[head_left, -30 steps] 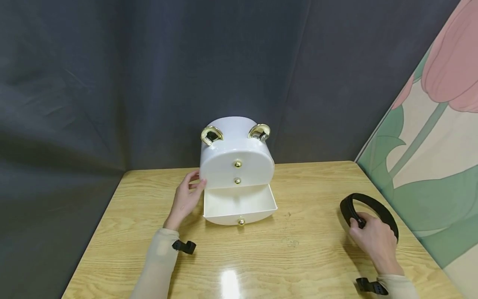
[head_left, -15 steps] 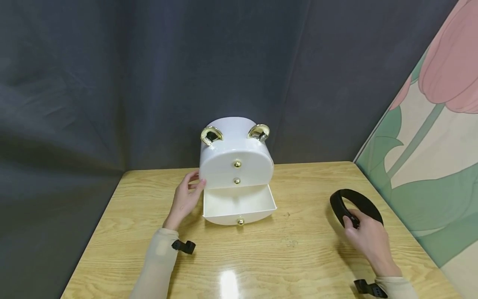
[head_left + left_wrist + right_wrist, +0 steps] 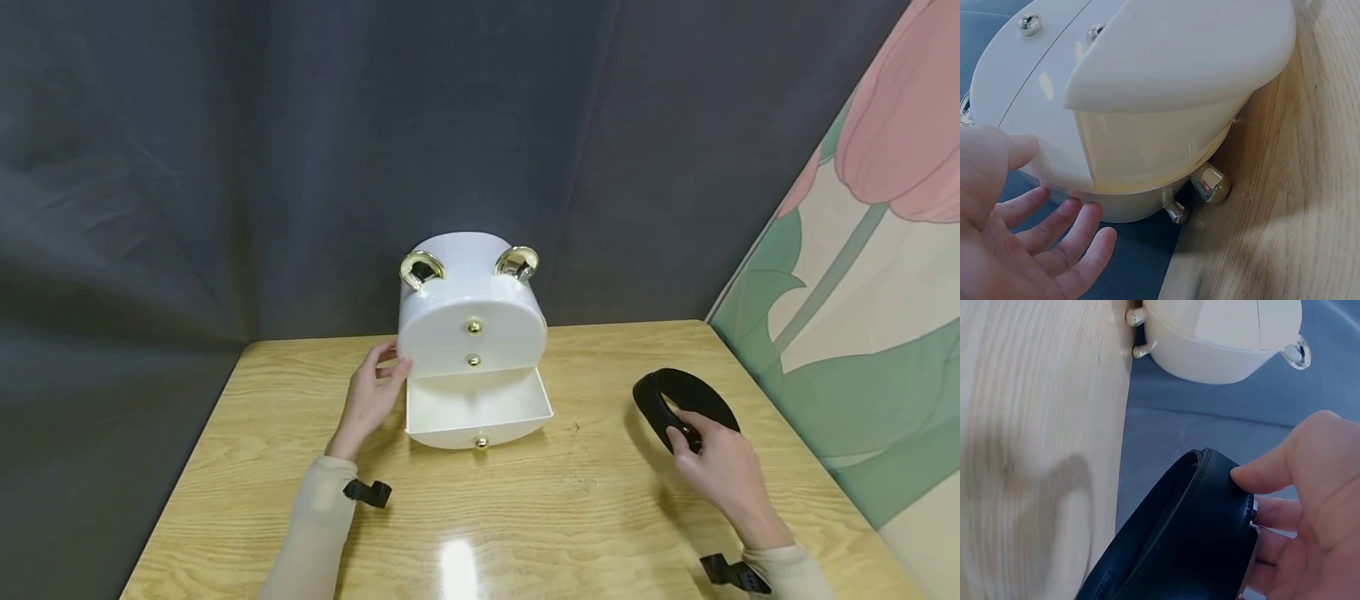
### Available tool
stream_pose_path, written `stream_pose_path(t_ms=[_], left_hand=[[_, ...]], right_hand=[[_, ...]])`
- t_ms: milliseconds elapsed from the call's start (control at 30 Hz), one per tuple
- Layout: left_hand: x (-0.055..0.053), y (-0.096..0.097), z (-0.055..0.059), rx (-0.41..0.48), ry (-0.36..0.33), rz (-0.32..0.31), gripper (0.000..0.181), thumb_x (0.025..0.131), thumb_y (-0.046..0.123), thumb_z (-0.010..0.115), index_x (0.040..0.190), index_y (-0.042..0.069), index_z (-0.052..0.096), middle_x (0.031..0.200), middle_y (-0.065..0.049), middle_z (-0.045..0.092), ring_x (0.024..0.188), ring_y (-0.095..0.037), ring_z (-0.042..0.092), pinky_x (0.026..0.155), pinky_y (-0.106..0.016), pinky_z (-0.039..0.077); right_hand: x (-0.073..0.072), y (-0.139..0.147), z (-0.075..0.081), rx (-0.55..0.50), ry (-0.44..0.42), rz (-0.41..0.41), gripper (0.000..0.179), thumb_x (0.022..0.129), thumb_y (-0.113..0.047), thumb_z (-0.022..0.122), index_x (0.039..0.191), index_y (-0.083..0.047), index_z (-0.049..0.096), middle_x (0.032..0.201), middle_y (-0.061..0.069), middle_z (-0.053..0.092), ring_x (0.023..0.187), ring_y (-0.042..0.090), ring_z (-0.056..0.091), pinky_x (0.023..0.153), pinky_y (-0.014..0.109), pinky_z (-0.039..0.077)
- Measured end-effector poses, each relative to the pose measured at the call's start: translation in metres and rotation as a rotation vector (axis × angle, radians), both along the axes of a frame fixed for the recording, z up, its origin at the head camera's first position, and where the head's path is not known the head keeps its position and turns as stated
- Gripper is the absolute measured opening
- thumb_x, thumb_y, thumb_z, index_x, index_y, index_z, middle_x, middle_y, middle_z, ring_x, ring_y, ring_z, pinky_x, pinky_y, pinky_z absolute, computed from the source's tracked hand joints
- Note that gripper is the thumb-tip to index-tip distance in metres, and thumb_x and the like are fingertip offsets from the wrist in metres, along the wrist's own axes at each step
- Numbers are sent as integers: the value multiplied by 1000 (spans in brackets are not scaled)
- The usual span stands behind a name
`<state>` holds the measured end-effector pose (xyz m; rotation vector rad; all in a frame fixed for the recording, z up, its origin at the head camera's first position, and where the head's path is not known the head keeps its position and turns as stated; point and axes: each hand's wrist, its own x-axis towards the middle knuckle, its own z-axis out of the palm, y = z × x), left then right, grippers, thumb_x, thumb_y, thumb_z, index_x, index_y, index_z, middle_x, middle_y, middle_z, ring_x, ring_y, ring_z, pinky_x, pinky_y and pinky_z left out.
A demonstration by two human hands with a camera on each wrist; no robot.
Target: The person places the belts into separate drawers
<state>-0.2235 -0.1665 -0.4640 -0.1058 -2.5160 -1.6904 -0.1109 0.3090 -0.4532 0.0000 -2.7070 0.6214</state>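
Observation:
A white drawer box (image 3: 442, 325) with gold ear-shaped rings and gold knobs stands at the back of the table. Its bottom drawer (image 3: 442, 412) is pulled out, with nothing inside. My left hand (image 3: 367, 404) rests at the box's left side, thumb on the front edge and fingers along the wall. In the left wrist view, those fingers (image 3: 1069, 247) are spread and loosely bent. On the right, my right hand (image 3: 722, 467) pinches a coiled black belt (image 3: 697, 392) above the table. The right wrist view shows the thumb on the leather (image 3: 1204, 531), near a shiny metal part.
The wooden table (image 3: 585, 533) ends at a dark curtain (image 3: 465, 125) behind the box. A wall hanging with painted tulips (image 3: 862, 333) borders the right side. Bands with small black devices (image 3: 367, 492) sit on both wrists.
My right hand has carried the coiled belt leftward and slightly up, closer to the box. The left hand stays at the box's side, and the drawer remains pulled out.

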Motion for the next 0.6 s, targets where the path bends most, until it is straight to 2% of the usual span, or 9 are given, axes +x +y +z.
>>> stream_pose_path(t_ms=[367,467,600], left_hand=[[0,-1,0,-2,-5,6,56,110,38,61,158,13,46,152,-17,57,130,-38,64,104,-53,56],[0,0,0,2,-4,4,56,109,37,61,158,13,47,151,-16,58,130,-37,64,103,-54,56],[0,0,-1,2,-2,1,56,109,38,61,158,13,47,151,-16,58,129,-37,64,103,-54,56]], right_hand=[[0,-21,10,11,64,98,30,94,-13,76,118,4,77,107,25,78,89,45,74,74,63,57],[1,-28,13,9,73,117,28,93,-13,76,116,3,78,102,22,78,81,35,73,68,55,56],[2,-37,18,0,84,135,26,93,-13,77,116,0,79,103,21,78,79,29,70,67,51,55]])
